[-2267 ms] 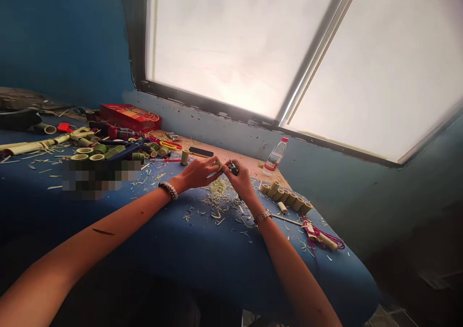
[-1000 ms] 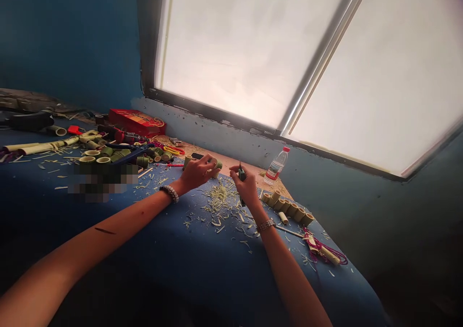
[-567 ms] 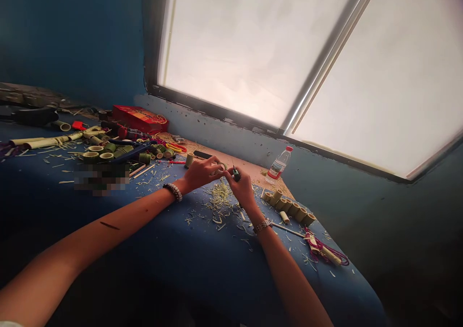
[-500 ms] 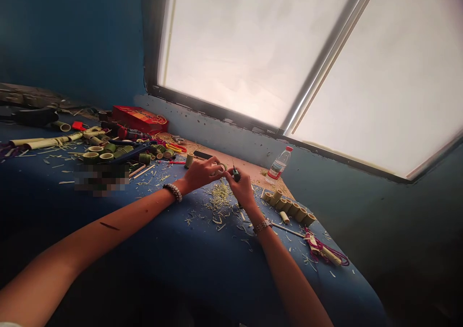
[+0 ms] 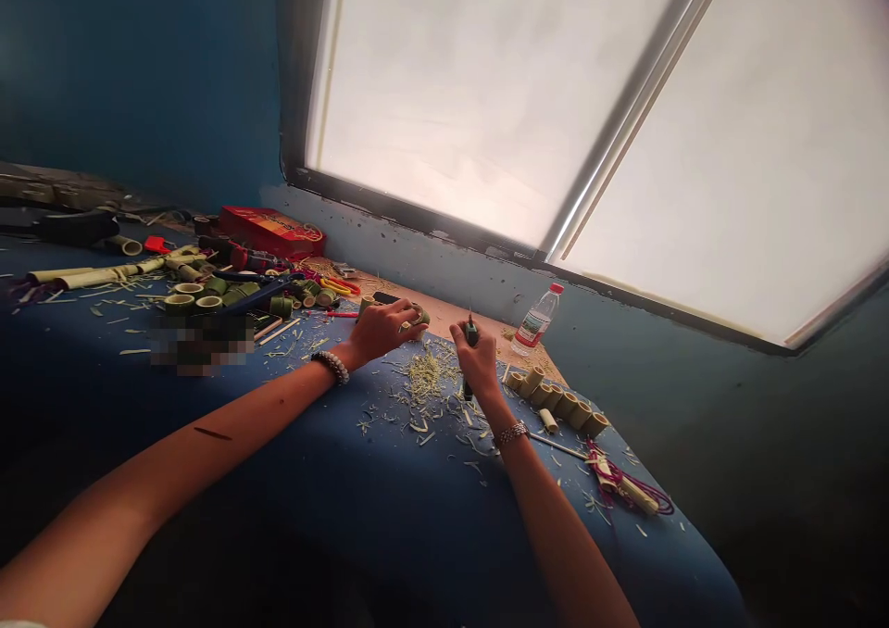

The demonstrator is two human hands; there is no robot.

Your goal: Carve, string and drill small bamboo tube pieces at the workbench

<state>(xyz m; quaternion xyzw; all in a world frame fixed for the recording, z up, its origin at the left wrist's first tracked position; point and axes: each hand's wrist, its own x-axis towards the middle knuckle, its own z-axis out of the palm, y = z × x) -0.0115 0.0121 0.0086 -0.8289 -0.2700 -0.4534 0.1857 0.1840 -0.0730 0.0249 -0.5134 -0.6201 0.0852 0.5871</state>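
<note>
Near the middle of the blue-covered table, my left hand [image 5: 386, 330] is closed around a short green bamboo ring [image 5: 419, 317], whose near side its fingers partly hide. To its right, my right hand [image 5: 476, 350] grips a dark green-handled knife [image 5: 471, 333] with its thin blade pointing up, apart from the ring. Pale bamboo shavings [image 5: 425, 373] lie in a small heap below and between both hands.
Cut bamboo pieces [image 5: 556, 400] stand in a row at right, by a water bottle [image 5: 534, 324] and purple cords [image 5: 618, 475]. At left lie more bamboo pieces [image 5: 208, 304], tools and a red box [image 5: 270, 232].
My right hand with the knife has moved right, away from the bamboo ring. The ring in my left hand has turned and sits slightly lower and further left.
</note>
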